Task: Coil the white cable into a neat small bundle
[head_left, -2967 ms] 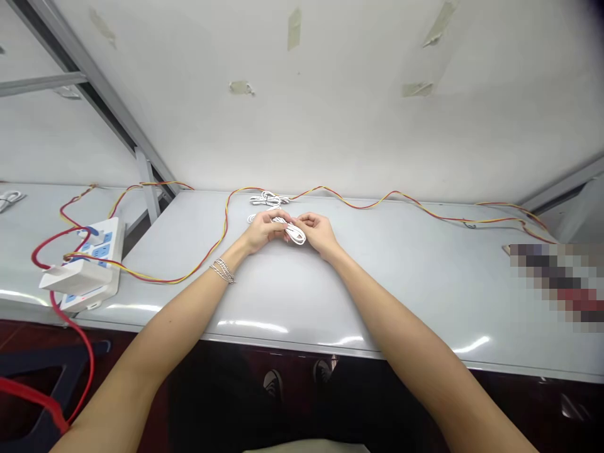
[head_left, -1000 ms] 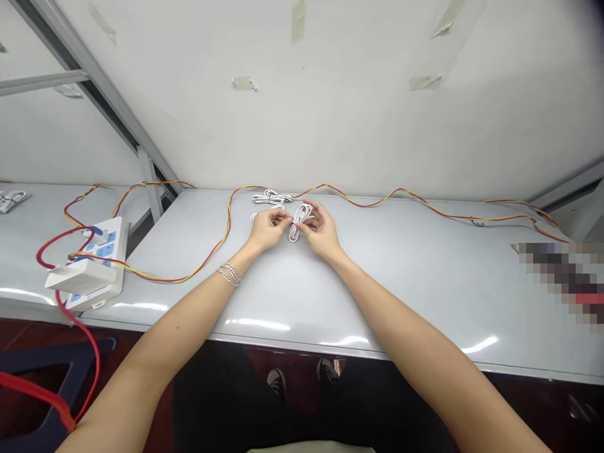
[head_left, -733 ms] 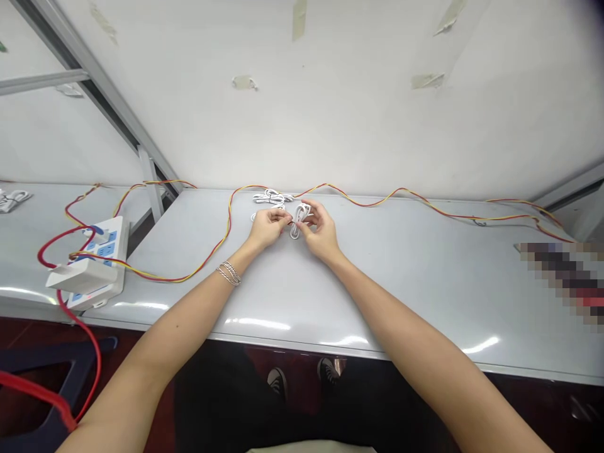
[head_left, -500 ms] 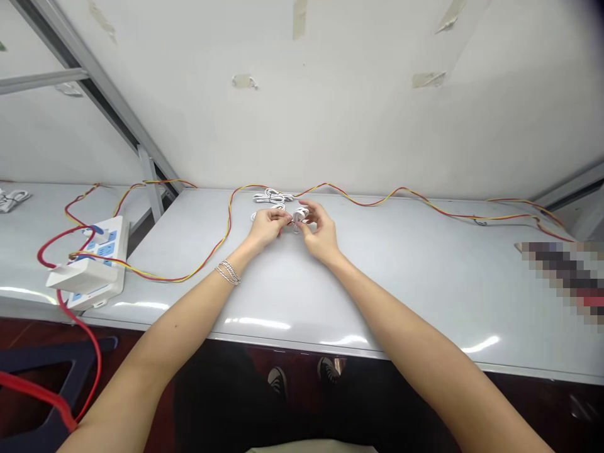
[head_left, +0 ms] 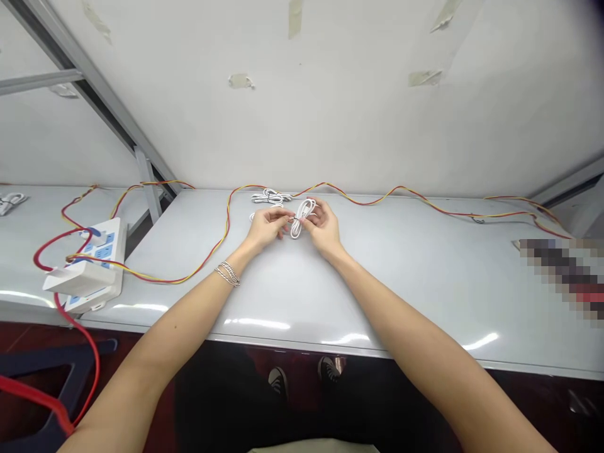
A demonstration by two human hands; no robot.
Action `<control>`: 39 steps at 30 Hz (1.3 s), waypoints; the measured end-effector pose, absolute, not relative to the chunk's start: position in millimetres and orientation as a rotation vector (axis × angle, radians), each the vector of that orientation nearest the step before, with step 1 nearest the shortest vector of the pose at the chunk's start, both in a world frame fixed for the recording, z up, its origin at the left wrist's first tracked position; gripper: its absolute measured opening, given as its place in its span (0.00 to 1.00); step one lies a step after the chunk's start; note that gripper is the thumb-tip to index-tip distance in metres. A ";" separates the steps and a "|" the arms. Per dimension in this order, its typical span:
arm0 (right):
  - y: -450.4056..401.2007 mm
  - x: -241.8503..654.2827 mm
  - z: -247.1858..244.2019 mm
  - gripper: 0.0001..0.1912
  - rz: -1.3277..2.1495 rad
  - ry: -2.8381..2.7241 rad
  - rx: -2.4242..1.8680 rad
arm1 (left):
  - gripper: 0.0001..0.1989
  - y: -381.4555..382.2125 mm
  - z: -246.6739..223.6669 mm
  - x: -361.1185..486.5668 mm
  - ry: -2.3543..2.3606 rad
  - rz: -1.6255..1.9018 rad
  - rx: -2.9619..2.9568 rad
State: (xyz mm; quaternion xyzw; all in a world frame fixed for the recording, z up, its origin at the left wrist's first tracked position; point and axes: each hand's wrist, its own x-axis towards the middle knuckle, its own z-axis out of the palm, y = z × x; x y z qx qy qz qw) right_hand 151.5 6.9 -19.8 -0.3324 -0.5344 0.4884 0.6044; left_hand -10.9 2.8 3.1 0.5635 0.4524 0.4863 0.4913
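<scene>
Left hand (head_left: 267, 228): clamped on the white cable (head_left: 296, 231), fingertips pinched together.
Right hand (head_left: 323, 228): clamped on its other side.
Risk: cable could slip if my pinch eased.

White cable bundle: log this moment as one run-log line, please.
left hand: pinching coiled white cable | right hand: holding same cable | behind: second coiled white cable, red-and-yellow wire
</scene>
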 end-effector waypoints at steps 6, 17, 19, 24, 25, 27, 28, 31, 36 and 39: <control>7.8 158.1 -13.4 0.34 1.436 -1.021 -0.786 | 0.13 2.0 3.0 -12.6 1.106 1.179 1.599; 4.3 163.5 -3.9 0.33 1.690 -0.978 -0.764 | 0.07 2.9 2.6 -17.5 1.187 1.257 2.138; 3.5 163.6 -3.6 0.33 1.689 -0.998 -0.767 | 0.08 1.9 4.9 -19.9 1.177 1.220 2.283; 0.9 164.1 -1.4 0.34 1.681 -1.068 -0.787 | 0.09 2.1 7.8 -26.0 1.105 1.211 2.575; 0.6 164.1 -1.1 0.34 1.677 -1.078 -0.791 | 0.09 2.2 7.7 -26.3 1.102 1.211 2.589; 0.5 164.0 -1.1 0.34 1.657 -1.100 -0.799 | 0.09 1.7 7.3 -25.6 1.125 1.198 2.574; 0.6 163.7 -1.5 0.33 1.636 -1.113 -0.802 | 0.09 1.0 7.1 -24.6 1.152 1.193 2.543; 1.6 162.0 -4.1 0.33 1.567 -1.153 -0.803 | 0.07 -1.6 6.9 -20.1 1.252 1.207 2.335; 3.0 156.7 -10.5 0.32 1.423 -1.205 -0.770 | 0.08 -3.5 6.9 -15.8 1.292 1.200 1.972; 2.6 153.0 -12.5 0.29 1.309 -1.248 -0.771 | 0.07 -3.4 7.5 -15.9 1.305 1.172 1.887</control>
